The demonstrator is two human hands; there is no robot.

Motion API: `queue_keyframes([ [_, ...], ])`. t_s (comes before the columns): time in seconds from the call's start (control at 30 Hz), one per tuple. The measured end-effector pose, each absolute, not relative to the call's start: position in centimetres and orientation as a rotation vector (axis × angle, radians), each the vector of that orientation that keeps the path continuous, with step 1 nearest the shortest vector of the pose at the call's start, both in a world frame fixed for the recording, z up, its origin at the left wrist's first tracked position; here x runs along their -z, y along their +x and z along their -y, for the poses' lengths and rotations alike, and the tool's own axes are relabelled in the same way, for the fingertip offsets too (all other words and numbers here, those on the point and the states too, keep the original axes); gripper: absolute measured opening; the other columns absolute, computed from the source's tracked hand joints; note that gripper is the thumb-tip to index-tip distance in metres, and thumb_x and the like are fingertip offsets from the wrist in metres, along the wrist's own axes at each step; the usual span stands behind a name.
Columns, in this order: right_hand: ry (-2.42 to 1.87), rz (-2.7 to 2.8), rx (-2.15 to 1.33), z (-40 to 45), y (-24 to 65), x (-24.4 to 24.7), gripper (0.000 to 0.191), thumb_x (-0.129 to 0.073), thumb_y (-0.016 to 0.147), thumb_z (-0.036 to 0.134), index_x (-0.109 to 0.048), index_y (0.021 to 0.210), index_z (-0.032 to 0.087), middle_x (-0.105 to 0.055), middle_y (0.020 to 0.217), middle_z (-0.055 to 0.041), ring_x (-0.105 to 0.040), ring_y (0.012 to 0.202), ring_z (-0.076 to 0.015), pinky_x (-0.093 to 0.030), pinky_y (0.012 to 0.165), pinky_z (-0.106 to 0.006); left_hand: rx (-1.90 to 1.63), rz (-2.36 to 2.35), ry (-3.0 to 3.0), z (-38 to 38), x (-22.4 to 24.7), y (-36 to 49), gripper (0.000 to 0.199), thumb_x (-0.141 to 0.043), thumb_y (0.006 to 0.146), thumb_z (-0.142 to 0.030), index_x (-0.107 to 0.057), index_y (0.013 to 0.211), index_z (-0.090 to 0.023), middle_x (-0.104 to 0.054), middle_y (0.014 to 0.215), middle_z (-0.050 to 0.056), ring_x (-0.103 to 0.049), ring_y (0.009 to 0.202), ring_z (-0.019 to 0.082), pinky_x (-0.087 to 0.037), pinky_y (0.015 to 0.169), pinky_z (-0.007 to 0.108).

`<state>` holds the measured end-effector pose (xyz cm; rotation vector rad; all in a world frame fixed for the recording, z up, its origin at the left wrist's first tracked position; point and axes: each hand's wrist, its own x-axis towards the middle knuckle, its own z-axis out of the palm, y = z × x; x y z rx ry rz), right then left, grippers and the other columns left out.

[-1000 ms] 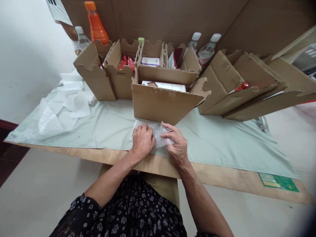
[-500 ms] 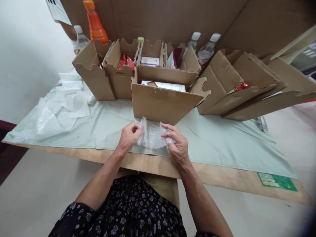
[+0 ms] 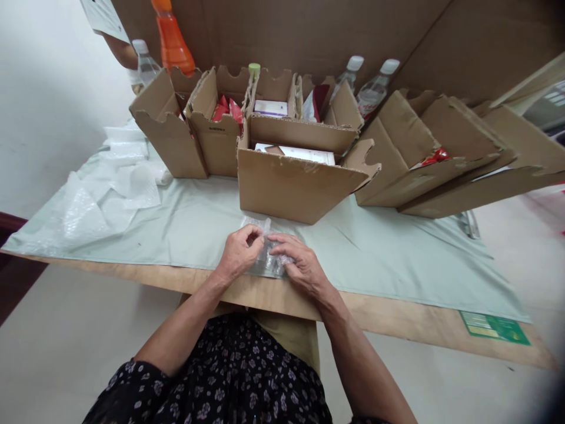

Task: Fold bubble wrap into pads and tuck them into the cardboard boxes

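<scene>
A small clear piece of bubble wrap (image 3: pixel 273 265) lies at the front of the green cloth, between my two hands. My left hand (image 3: pixel 242 248) pinches its upper left edge between thumb and fingertips. On the other side, my right hand (image 3: pixel 302 262) has its fingers curled over the wrap, with a crumpled bit held between thumb and fingers. Just beyond both hands stands a cardboard box (image 3: pixel 286 185) holding a white carton (image 3: pixel 300 154).
More cardboard boxes (image 3: pixel 220 144) with red packets stand behind and at the right (image 3: pixel 435 159). Bottles, one orange (image 3: pixel 174 47), rise behind them. Loose bubble wrap (image 3: pixel 110 194) is heaped at the left. A person's arm (image 3: pixel 121 53) shows at the upper left.
My right hand has moved left, close to my left hand, and the wrap between them is more gathered. My left hand has shifted slightly right.
</scene>
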<state>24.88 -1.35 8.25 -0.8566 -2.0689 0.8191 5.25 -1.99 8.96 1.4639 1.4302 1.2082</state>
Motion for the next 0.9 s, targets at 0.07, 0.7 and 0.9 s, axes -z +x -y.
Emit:
queue_keyframes([
  [0.07,-0.876,2.032,-0.799,1.3,25.1,-8.5,0.048,-0.047,0.069,0.002,-0.072,0.101,0.028,-0.074,0.132,-0.0011,-0.067,0.125,-0.0236,-0.051,0.111,-0.05,-1.234,-1.395,1.377,1.9,-9.3,4.7,0.013,-0.063,0.079,-0.032,-0.066,0.077,-0.02,-0.062,0.067,-0.002,-0.053,0.061,0.012,-0.042,0.06,0.025],
  [0.7,-1.362,1.511,-0.576,4.6,33.6,-8.0,0.036,-0.049,0.076,0.009,-0.076,0.092,0.027,-0.075,0.129,-0.0021,-0.068,0.126,-0.0247,-0.049,0.114,-0.05,-1.291,-1.786,1.147,2.0,-11.0,-4.3,0.021,-0.068,0.071,-0.039,-0.066,0.077,-0.019,-0.055,0.059,-0.003,-0.043,0.054,0.011,-0.034,0.049,0.023],
  [0.9,-1.4,1.556,-0.559,4.6,34.3,-7.2,0.029,-0.052,0.079,0.012,-0.075,0.092,0.026,-0.076,0.126,-0.004,-0.069,0.123,-0.0267,-0.051,0.113,-0.053,-1.28,-1.758,1.233,1.9,-10.3,-3.8,0.019,-0.066,0.074,-0.038,-0.068,0.079,-0.019,-0.059,0.063,-0.002,-0.046,0.056,0.011,-0.036,0.05,0.022],
])
